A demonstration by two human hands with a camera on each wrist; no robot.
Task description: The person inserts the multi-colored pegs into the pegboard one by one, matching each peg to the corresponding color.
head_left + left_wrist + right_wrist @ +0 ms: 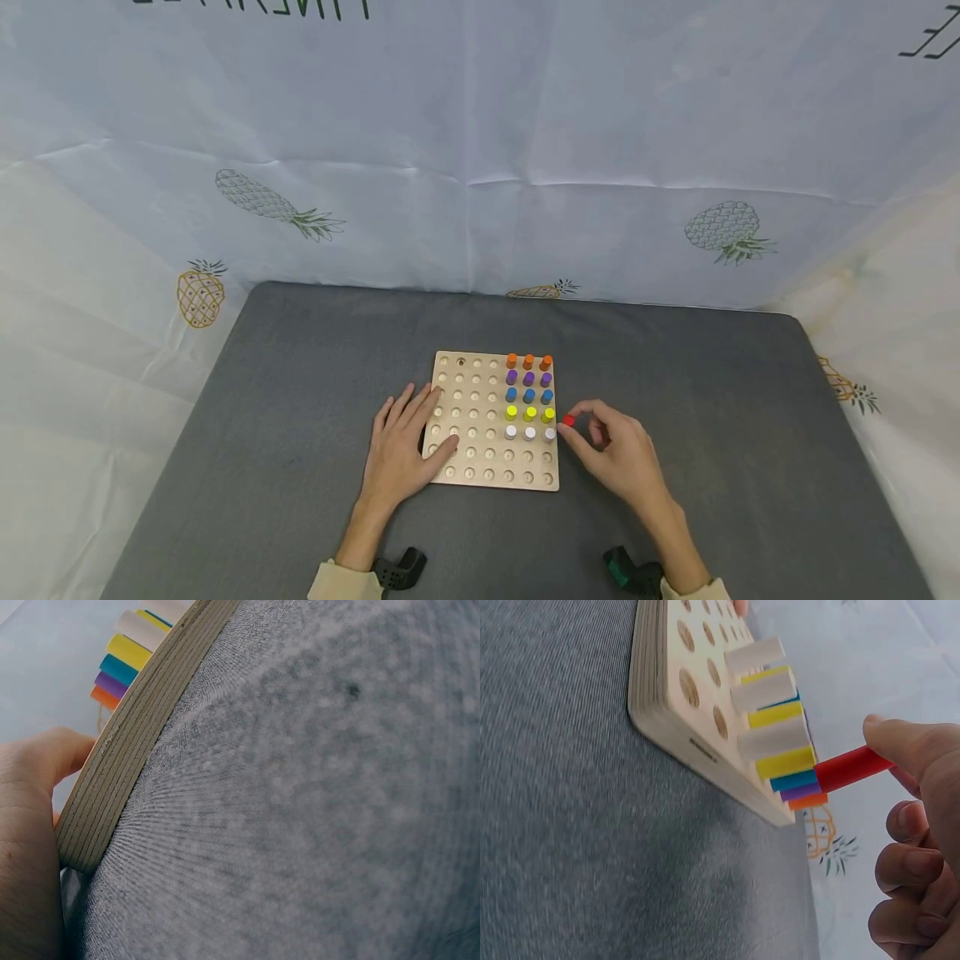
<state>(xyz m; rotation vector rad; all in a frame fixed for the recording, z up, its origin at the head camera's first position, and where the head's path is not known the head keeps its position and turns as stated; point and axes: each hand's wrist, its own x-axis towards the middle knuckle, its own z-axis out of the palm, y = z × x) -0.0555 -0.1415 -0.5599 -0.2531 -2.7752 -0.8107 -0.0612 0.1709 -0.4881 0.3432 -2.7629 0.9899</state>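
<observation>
A square wooden pegboard (472, 457) with rows of round holes lies on the grey table. My left hand (401, 454) rests on its left edge, fingers spread and fairly straight, thumb over the lower left holes. Just off the board's right edge, my right hand (618, 454) pinches a red peg (850, 769) between thumb and forefinger; the other fingers are curled. Pegs stand upright in the three right-hand columns, one colour per row: orange (528, 362), purple (528, 379), blue (528, 396), yellow (529, 413) and white (529, 434) from far to near.
The grey tabletop (315, 375) surrounds the board. A pale cloth (480, 108) printed with pineapples hangs behind the table. Black wrist devices (401, 569) sit at both wrists.
</observation>
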